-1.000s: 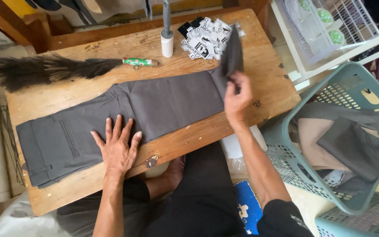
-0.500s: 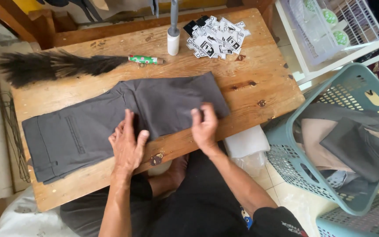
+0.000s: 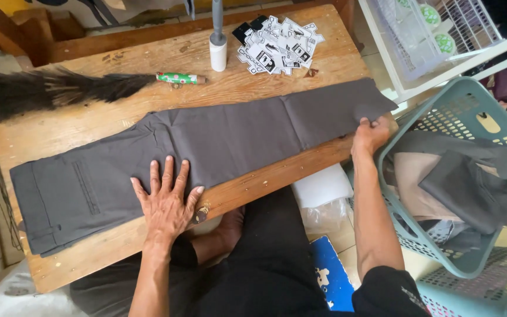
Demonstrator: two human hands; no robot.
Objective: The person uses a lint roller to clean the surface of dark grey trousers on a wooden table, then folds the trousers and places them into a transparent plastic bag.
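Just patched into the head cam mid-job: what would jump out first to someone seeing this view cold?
A pair of dark grey trousers lies stretched flat along the wooden table. The left hand presses flat on the middle of them, while the right hand grips the leg end at the table's right edge. Beyond them lie a black feather duster and a pile of black-and-white tags; a teal laundry basket of clothes stands to the right.
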